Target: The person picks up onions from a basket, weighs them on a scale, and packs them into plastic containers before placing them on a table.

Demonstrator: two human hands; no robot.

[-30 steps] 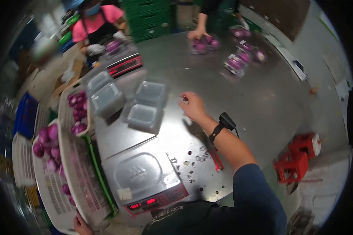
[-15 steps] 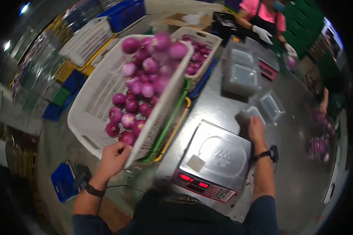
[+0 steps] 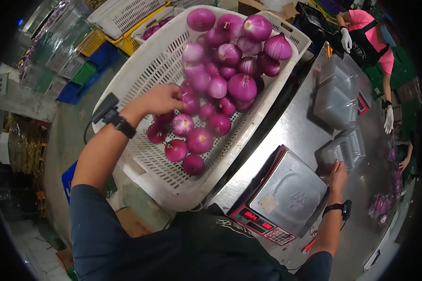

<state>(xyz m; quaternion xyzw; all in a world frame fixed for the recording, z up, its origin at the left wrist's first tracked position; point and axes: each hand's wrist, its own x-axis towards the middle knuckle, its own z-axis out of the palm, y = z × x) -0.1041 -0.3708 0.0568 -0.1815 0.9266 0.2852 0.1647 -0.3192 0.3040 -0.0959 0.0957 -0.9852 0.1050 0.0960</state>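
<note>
My left hand (image 3: 163, 99) reaches into a white perforated basket (image 3: 126, 86) of red onions. Its fingers are bent against an onion (image 3: 190, 103) near the middle of the pile. My right hand (image 3: 337, 177) is at the near edge of a clear plastic tray (image 3: 341, 152) on the metal table, its fingers closed on that edge. Between the basket and my right hand sits a silver scale (image 3: 290, 192) with a red lit display and nothing but a small pale label on its plate.
Stacked clear trays (image 3: 335, 100) stand beyond the scale. A co-worker in pink with white gloves (image 3: 388, 120) is at the table's far side. Bagged onions (image 3: 380, 206) lie at the right. Crates (image 3: 122, 16) are stacked at the upper left.
My left hand has moved from the basket's near rim to the onions inside. My right hand stays by the trays, now at a tray's near edge. The view has shifted toward the basket.
</note>
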